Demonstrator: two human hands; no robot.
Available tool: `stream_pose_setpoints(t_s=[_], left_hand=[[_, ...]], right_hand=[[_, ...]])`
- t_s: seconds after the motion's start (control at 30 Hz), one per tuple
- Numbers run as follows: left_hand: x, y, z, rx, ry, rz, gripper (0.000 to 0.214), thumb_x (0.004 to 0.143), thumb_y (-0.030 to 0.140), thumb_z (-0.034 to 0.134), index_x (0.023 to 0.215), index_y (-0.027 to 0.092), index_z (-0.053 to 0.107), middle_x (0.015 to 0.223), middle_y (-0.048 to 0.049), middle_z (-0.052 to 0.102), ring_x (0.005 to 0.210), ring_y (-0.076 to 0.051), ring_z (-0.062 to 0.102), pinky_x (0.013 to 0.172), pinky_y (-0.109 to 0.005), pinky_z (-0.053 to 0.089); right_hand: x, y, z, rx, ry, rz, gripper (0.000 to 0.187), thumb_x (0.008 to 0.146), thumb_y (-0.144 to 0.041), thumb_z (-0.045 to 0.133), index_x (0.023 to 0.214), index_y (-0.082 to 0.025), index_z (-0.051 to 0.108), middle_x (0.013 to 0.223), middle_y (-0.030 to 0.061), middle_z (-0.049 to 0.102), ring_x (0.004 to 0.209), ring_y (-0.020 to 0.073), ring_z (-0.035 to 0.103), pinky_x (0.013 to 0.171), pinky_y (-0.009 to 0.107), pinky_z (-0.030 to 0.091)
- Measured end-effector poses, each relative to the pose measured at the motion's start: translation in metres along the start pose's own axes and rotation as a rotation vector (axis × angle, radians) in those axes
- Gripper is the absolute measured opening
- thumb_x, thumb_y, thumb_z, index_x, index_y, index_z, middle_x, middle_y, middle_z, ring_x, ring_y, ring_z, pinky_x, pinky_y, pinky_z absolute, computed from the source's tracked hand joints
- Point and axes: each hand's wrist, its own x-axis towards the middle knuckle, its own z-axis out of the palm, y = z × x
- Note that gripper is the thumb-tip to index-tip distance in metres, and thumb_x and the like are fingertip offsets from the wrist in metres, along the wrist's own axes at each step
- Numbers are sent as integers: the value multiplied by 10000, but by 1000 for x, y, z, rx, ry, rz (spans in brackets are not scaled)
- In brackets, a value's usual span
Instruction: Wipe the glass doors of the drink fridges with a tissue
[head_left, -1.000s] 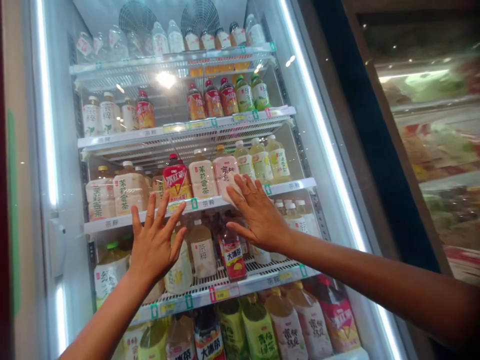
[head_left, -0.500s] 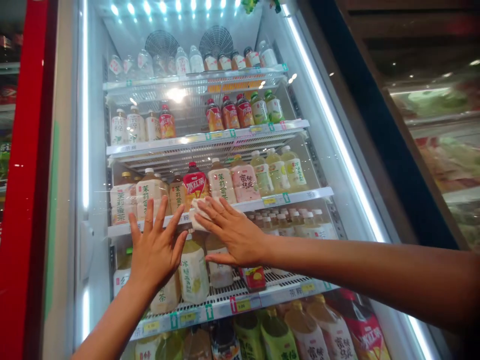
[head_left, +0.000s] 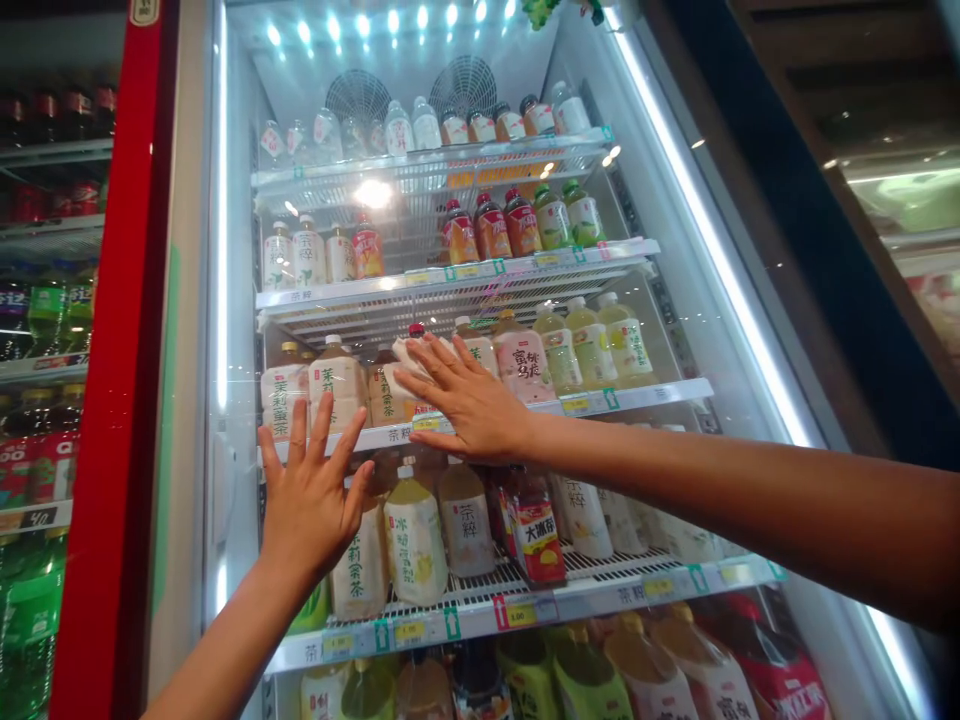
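Glass covers the front of a lit drinks fridge [head_left: 225, 250] ahead of me. My right hand [head_left: 472, 395] lies flat with fingers stretched, pressing a folded white cloth [head_left: 409, 352] against the glass in front of the middle shelf. The cloth peeks out past the fingertips; the palm hides the rest. Lower and to the left, my left hand [head_left: 315, 490] is spread and holds nothing. Its fingers are at the glass; whether they touch it I cannot tell. Behind the hands stand bottled teas, among them a pink-labelled bottle [head_left: 523, 355] and a pear drink bottle [head_left: 414, 540].
Shelves of bottles fill the fridge above and below, with price tags [head_left: 517, 613] along their edges. On the left, past a red frame [head_left: 120, 350], another cooler holds green soda bottles [head_left: 34, 610]. A dark-framed display case [head_left: 900, 200] stands at the right.
My right hand has slid the cloth upward across the glass, from the shelf edge to over the bottles. The view has swung left, and my left hand sits further left against the fridge.
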Motion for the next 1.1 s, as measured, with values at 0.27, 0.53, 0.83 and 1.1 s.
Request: stream_pose_setpoints(t_s=[0.27, 0.53, 0.83, 1.1], left_hand=[[6, 23, 5, -23, 18, 40, 721, 1012, 400, 501, 1633, 417, 136, 1750, -29, 120, 1624, -315, 63, 1284, -670, 13], [26, 72, 16, -113, 16, 100, 734, 994, 456, 524, 1625, 438, 150, 1746, -15, 139, 1621, -322, 88, 1286, -659, -6], [62, 144, 24, -149, 19, 205, 735, 998, 463, 511, 1629, 432, 136, 1747, -17, 139, 1624, -318, 51, 1276, -685, -20], [84, 188, 29, -162, 25, 252, 680, 1010, 449, 485, 1626, 415, 200, 1746, -22, 143, 1623, -325, 41, 1269, -692, -39]], right_hand=[[-28, 16, -8, -16, -43, -66, 862, 960, -720, 485, 1635, -228, 271, 1743, 79, 155, 1621, 295, 46, 1302, 581, 138], [-93, 60, -30, -15, -12, -122, 912, 928, -718, 547, 1654, -296, 194, 1742, 14, 178, 1609, 290, 141, 1308, 568, 174], [-164, 106, -59, -104, -206, -37, 870, 930, -739, 518, 1639, -343, 206, 1750, -1, 121, 1622, 294, 33, 1303, 636, 35], [-199, 137, -68, -111, -116, 43, 874, 955, -733, 474, 1653, -314, 156, 1752, 31, 99, 1621, 295, 8, 1298, 640, 20]])
